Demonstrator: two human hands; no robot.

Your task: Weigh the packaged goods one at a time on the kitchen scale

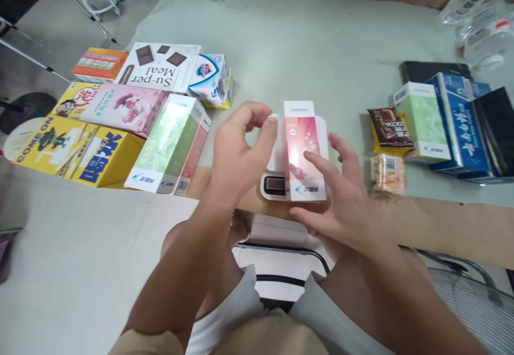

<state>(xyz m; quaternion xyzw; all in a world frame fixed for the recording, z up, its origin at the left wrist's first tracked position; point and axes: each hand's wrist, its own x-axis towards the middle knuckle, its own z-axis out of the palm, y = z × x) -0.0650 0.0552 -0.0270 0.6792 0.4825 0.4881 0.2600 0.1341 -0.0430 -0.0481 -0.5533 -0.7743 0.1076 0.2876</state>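
Note:
A tall pink and white box (305, 149) lies across the right part of a small white scale (275, 157), whose dark display (275, 186) shows at the lower left. My left hand (244, 143) hovers left of the box, loosely curled, with nothing visible in it and space between thumb and fingers. On the other side is my right hand (341, 194), fingers spread. One fingertip overlaps the box's right side; whether it touches, I cannot tell.
Left on the table stand several packages, among them a green and white box (164, 141) and a yellow carton (76, 149). To the right are a chocolate-coloured packet (389, 128), a wrapped snack (387, 174), another green box (422, 122) and blue boxes (461, 122). Clear plastic bottles (488, 34) lie beyond.

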